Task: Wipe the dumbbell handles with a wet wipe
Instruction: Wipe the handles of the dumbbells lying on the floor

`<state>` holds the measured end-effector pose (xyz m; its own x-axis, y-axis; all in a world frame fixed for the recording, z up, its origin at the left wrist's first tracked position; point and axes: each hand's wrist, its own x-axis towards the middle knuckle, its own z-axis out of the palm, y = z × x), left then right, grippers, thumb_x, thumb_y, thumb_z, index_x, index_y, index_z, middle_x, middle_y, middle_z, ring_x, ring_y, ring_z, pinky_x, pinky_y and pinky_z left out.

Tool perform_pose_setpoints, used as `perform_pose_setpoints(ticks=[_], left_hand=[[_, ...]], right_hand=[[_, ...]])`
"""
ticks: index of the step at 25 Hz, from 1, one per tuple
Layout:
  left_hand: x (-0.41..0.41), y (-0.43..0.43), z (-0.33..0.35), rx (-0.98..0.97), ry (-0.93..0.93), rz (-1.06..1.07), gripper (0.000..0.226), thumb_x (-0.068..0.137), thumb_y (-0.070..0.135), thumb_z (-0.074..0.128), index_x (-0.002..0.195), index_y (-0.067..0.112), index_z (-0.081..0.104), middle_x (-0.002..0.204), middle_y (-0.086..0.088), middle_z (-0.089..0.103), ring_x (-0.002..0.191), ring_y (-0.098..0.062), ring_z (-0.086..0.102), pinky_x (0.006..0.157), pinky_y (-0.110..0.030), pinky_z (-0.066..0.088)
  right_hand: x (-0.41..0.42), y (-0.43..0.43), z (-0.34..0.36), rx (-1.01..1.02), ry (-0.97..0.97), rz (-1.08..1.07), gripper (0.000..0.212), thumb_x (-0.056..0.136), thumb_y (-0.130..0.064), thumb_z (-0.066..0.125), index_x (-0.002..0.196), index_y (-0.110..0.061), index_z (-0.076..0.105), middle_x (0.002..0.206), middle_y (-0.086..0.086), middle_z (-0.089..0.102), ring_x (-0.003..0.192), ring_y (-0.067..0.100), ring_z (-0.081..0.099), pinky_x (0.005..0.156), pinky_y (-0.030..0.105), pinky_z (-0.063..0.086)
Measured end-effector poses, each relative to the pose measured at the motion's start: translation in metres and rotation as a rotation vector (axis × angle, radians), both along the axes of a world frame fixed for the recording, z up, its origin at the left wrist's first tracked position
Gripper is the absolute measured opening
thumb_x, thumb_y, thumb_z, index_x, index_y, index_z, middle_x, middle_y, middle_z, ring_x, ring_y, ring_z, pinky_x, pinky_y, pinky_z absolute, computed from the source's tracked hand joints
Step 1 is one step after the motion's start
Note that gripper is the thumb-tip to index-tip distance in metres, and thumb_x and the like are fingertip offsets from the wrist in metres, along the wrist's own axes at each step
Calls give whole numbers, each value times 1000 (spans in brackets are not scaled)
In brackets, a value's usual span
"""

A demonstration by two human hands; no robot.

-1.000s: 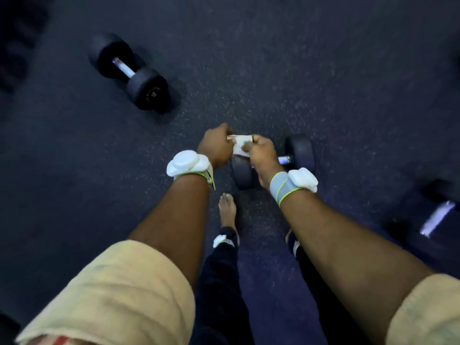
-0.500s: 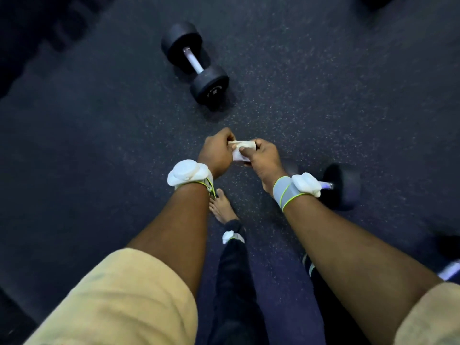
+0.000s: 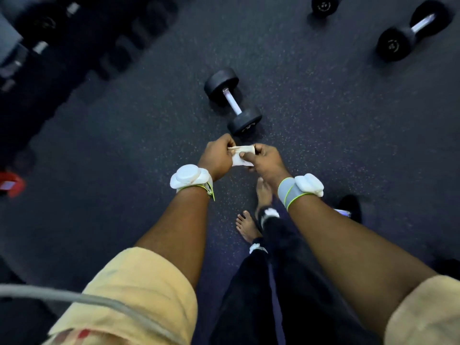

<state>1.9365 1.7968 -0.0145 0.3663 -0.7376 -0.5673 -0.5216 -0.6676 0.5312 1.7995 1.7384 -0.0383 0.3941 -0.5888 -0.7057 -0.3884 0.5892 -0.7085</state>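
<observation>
One small white folded wet wipe [image 3: 242, 157] sits between my two hands, up in the air above the floor. My left hand [image 3: 217, 159] pinches its left end with curled fingers and thumb. My right hand [image 3: 268, 163] pinches its right side, thumb on top. The wipe touches no dumbbell.

Just past my hands lies one black dumbbell with round ends and a shiny silver handle [image 3: 232, 101]. It lies flat on the floor, with its near end close to my knuckles. A second black dumbbell [image 3: 413, 31], also with a silver handle, lies well apart at the top right. Near it, at the top edge, I see one more black round end [image 3: 323, 5], cut off. Behind my right arm pokes out another black end with a bit of shiny handle [image 3: 349, 207]. So I count four: two whole and two in part.

Each wrist wears one white plastic pod [image 3: 188, 176] on a band. My two bare feet [image 3: 245, 226] stand below my hands.

The floor [image 3: 119, 175] is dark rubber with tiny light specks. At the top left is a dark, blurry rack of weights [image 3: 44, 28]; I cannot count them. One red thing [image 3: 10, 184] is at the left edge.
</observation>
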Motion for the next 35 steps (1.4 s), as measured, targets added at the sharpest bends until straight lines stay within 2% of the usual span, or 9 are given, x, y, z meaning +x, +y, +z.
perform_pose_setpoints(ticks=[5, 9, 11, 14, 17, 21, 24, 27, 35], left_hand=[[44, -81, -5, 54, 5, -117, 7, 93, 12, 52, 99, 14, 56, 100, -14, 65, 93, -33, 58, 79, -36, 47], [89, -164, -34, 110, -26, -175, 8, 92, 9, 52, 99, 11, 56, 99, -18, 66, 93, -37, 59, 76, -35, 43], [110, -193, -54, 118, -42, -190, 12, 92, 7, 52, 102, 9, 58, 103, -20, 66, 95, -38, 60, 77, -35, 42], [140, -228, -96, 133, -60, -231, 17, 93, 9, 53, 109, 4, 57, 110, -22, 65, 102, -38, 60, 81, -38, 43], [172, -245, -142, 195, -102, -267, 27, 92, 13, 58, 117, 3, 54, 120, -23, 60, 113, -40, 55, 90, -41, 42], [216, -257, -233, 292, -227, -528, 56, 85, 21, 68, 135, 12, 46, 135, -17, 45, 127, -39, 41, 100, -50, 42], [250, -267, -312, 247, -269, -682, 81, 78, 18, 74, 148, 19, 34, 156, -10, 27, 142, -34, 25, 108, -52, 36], [264, -276, -352, 198, -291, -884, 100, 79, 16, 73, 157, 26, 10, 165, -3, 1, 151, -29, 3, 119, -50, 18], [252, -277, -375, 294, -316, -903, 82, 94, 38, 48, 153, 42, -9, 162, -5, -20, 145, -41, 16, 112, -66, 18]], right_hand=[[40, -65, -10, 174, -30, -116, 13, 92, -5, 58, 87, -17, 56, 91, 11, 65, 77, 24, 64, 56, 26, 53], [91, -137, -34, 233, -37, -144, 21, 94, -1, 56, 86, -20, 58, 83, 3, 64, 76, 16, 62, 70, 35, 55], [113, -164, -55, 206, -11, -106, 21, 94, -2, 57, 83, -20, 61, 83, 4, 64, 77, 17, 62, 69, 33, 56], [144, -199, -95, 150, 100, -99, 15, 92, -7, 60, 82, -18, 65, 88, 9, 67, 81, 23, 65, 69, 35, 59], [169, -212, -139, -75, 388, -64, 13, 84, -19, 65, 92, -18, 74, 89, 9, 73, 88, 29, 68, 78, 38, 56], [201, -219, -219, -104, 570, -71, 30, 80, -35, 55, 103, -26, 73, 96, 9, 73, 93, 32, 65, 75, 29, 47], [231, -222, -306, -80, 645, -101, 46, 77, -41, 51, 112, -19, 70, 109, 14, 70, 102, 37, 61, 77, 30, 43], [261, -224, -360, -51, 728, -51, 30, 89, -30, 57, 114, -19, 67, 113, 17, 68, 106, 40, 60, 85, 36, 46], [305, -187, -381, -294, 796, -75, 27, 90, -13, 50, 114, -11, 63, 113, 13, 67, 108, 36, 60, 90, 41, 44]])
